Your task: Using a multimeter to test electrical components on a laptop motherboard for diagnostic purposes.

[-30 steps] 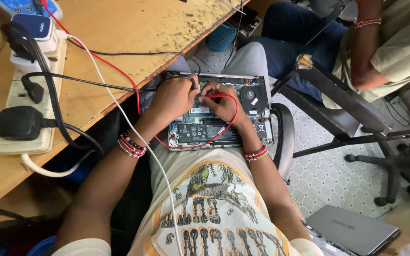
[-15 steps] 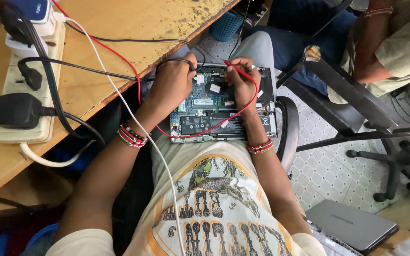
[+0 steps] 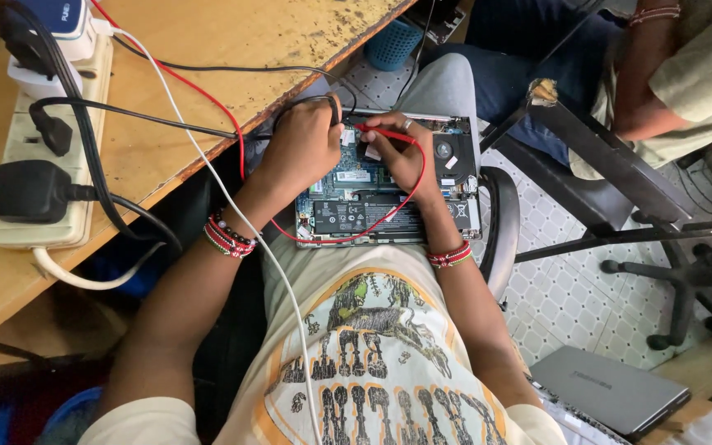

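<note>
Opened laptop (image 3: 389,194), base cover removed, circuit board, fan and dark battery exposed; laid across the lap of the seated person, at 12 o'clock from the printed shirt (image 3: 372,346). Red probe (image 3: 377,129), thin and pen-like, is pinched between the fingers of the right hand (image 3: 405,156), its tip set on the board near the top edge. A black probe lead (image 3: 311,100) is gripped in the closed left hand (image 3: 306,144), held over the board's 9 o'clock side; its tip is hidden by the fist. A red lead (image 3: 356,237) is looped around the laptop's lower edge. The step in hand is judged to be electrical probing of board points; steady contact of both tips on small points is what the next move would require. At 10 o'clock, a wooden bench (image 3: 208,66) is recorded, bearing a cream power strip (image 3: 39,189) with a black plug (image 3: 22,189). At 2 o'clock, another person on an office chair (image 3: 611,181). At 5 o'clock, a closed grey laptop (image 3: 607,391).
</note>
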